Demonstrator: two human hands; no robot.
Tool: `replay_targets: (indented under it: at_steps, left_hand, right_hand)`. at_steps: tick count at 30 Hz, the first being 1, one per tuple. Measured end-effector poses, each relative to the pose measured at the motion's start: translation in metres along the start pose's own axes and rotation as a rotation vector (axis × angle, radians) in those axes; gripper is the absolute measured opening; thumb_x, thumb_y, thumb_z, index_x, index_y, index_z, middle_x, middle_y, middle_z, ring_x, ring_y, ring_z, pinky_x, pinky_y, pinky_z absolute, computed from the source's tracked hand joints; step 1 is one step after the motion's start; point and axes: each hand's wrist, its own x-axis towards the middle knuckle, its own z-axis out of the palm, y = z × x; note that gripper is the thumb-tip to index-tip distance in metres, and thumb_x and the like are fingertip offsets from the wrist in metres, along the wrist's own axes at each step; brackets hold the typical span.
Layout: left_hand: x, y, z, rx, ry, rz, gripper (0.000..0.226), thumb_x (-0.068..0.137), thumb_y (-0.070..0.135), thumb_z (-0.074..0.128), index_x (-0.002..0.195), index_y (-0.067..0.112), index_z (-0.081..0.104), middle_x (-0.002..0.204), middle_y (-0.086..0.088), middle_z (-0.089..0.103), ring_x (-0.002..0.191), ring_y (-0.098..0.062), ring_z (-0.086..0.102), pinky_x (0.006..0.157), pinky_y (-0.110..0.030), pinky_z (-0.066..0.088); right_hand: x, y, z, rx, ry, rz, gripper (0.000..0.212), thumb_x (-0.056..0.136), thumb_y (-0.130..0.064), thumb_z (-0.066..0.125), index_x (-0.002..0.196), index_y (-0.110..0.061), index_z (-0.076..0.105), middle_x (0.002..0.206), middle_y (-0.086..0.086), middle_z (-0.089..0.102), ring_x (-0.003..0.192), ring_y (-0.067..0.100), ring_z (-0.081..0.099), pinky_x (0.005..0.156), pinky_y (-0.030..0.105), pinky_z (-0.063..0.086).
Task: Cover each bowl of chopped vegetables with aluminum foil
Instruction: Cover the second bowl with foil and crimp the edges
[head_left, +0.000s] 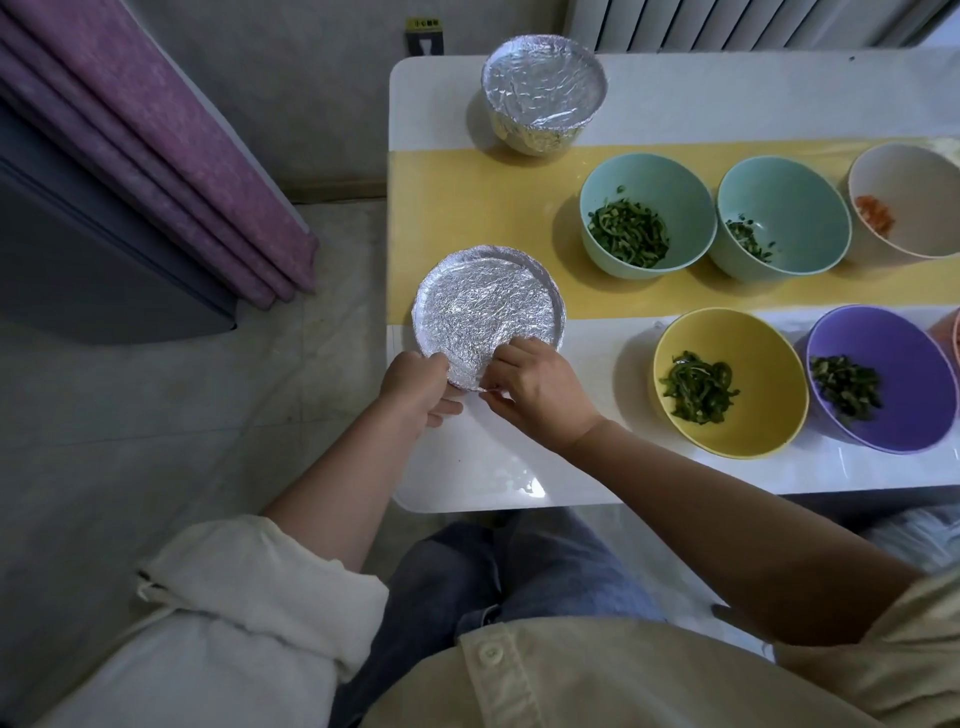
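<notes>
Purple curtain (156, 156), grey floor (156, 415), white radiator (727, 23) behind white table (441, 104).

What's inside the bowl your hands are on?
Only crinkled foil shows, stretched across the whole top; left hand and right hand pinch its near edge. The contents are hidden.

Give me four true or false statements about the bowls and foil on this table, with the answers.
1. The left hand and right hand grip the foil at the nearest bowl's rim. True.
2. The yellow bowl is foil-covered. False: it is open, green strips showing.
3. Another foil-covered bowl stands near the table's far edge. True.
4. The purple bowl holds orange pieces. False: it holds dark green pieces; the orange bits lie in the white bowl.
</notes>
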Motion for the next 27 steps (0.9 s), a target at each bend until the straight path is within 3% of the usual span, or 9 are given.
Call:
replay_targets:
  at_steps: [3, 7, 11, 14, 16, 20, 24, 27]
  left_hand:
    - [-0.007, -0.007, 0.01, -0.03, 0.002, -0.041, 0.03, 0.094, 0.041, 0.051, 0.099, 0.013, 0.059, 0.087, -0.007, 0.073, 0.076, -0.028, 0.072, 0.073, -0.036, 0.055]
    - [-0.008, -0.016, 0.023, -0.061, 0.055, 0.013, 0.02, 0.095, 0.021, 0.046, 0.091, 0.006, 0.059, 0.067, -0.007, 0.065, 0.057, -0.024, 0.065, 0.056, -0.03, 0.049]
    - [-0.008, -0.009, 0.021, -0.085, 0.05, -0.015, 0.024, 0.097, 0.016, 0.043, 0.086, 0.005, 0.061, 0.081, -0.015, 0.068, 0.067, -0.027, 0.065, 0.07, -0.035, 0.054]
    - [-0.014, -0.005, 0.019, -0.075, 0.001, -0.076, 0.027, 0.099, 0.024, 0.04, 0.094, 0.004, 0.058, 0.086, -0.016, 0.066, 0.072, -0.028, 0.064, 0.07, -0.033, 0.051]
    - [-0.014, -0.006, 0.02, -0.054, -0.002, -0.073, 0.03, 0.099, 0.024, 0.039, 0.101, 0.003, 0.059, 0.091, -0.017, 0.068, 0.07, -0.026, 0.064, 0.064, -0.028, 0.047]
    - [-0.015, -0.005, 0.019, -0.081, 0.012, -0.01, 0.024, 0.099, 0.012, 0.037, 0.099, 0.003, 0.06, 0.091, -0.019, 0.065, 0.06, -0.02, 0.058, 0.031, -0.014, 0.039]
    - [-0.018, -0.001, 0.015, -0.041, -0.021, -0.015, 0.022, 0.1, 0.013, 0.035, 0.096, 0.005, 0.055, 0.088, -0.016, 0.057, 0.058, -0.018, 0.05, 0.025, -0.011, 0.029]
    - [-0.016, -0.003, 0.015, 0.001, -0.027, 0.007, 0.021, 0.098, 0.009, 0.033, 0.094, 0.005, 0.054, 0.085, -0.019, 0.058, 0.057, -0.019, 0.051, 0.026, -0.011, 0.027]
  right_hand:
    - [0.001, -0.005, 0.003, 0.007, 0.007, 0.007, 0.018, 0.072, -0.004, 0.076, 0.064, -0.008, 0.06, 0.066, 0.006, 0.055, 0.062, 0.028, 0.053, 0.059, 0.032, 0.038]
    - [0.004, -0.008, 0.005, 0.011, 0.011, 0.012, 0.024, 0.073, -0.004, 0.075, 0.06, -0.008, 0.055, 0.064, 0.007, 0.052, 0.06, 0.029, 0.051, 0.06, 0.03, 0.029]
    - [0.005, -0.01, 0.009, 0.019, 0.021, 0.029, 0.023, 0.075, -0.005, 0.074, 0.06, -0.008, 0.056, 0.063, 0.007, 0.052, 0.059, 0.028, 0.051, 0.057, 0.032, 0.035]
    - [0.006, -0.011, 0.01, 0.018, 0.022, 0.046, 0.02, 0.073, -0.003, 0.071, 0.06, -0.007, 0.056, 0.063, 0.008, 0.052, 0.059, 0.029, 0.051, 0.056, 0.033, 0.038]
    - [0.006, -0.012, 0.01, 0.014, 0.023, 0.054, 0.019, 0.075, -0.005, 0.067, 0.06, -0.007, 0.056, 0.063, 0.008, 0.052, 0.059, 0.029, 0.051, 0.056, 0.033, 0.037]
    - [0.007, -0.014, 0.01, 0.021, 0.037, 0.057, 0.023, 0.08, -0.014, 0.052, 0.058, -0.008, 0.054, 0.062, 0.007, 0.051, 0.058, 0.029, 0.05, 0.057, 0.033, 0.032]
    - [0.006, -0.013, 0.011, 0.024, 0.053, 0.065, 0.023, 0.081, -0.012, 0.057, 0.059, -0.007, 0.055, 0.062, 0.008, 0.051, 0.057, 0.029, 0.05, 0.054, 0.033, 0.038]
    - [0.009, -0.014, 0.01, 0.05, 0.061, 0.067, 0.03, 0.084, -0.022, 0.049, 0.059, -0.007, 0.056, 0.061, 0.008, 0.051, 0.057, 0.029, 0.051, 0.053, 0.032, 0.039]
